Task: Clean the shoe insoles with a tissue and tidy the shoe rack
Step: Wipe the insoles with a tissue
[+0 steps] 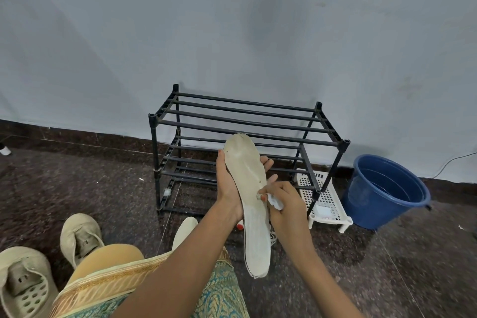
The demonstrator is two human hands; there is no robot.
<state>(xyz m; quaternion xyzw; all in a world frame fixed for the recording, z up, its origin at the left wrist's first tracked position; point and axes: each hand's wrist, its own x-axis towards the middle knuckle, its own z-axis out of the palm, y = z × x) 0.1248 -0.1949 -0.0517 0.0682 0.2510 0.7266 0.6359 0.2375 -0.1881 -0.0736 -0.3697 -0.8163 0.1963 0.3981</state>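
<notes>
A long beige insole stands nearly upright in front of me, toe end up. My left hand grips it from behind at its upper half, thumb on the left edge and fingertips showing past the right edge. My right hand pinches a small white tissue and presses it against the insole's right side near the middle. Behind the hands stands a black two-tier shoe rack against the wall, its bars bare.
Two beige shoes lie on the dark floor at lower left; another beige shoe tip shows by my knee. A white perforated tray sits right of the rack. A blue bucket stands farther right.
</notes>
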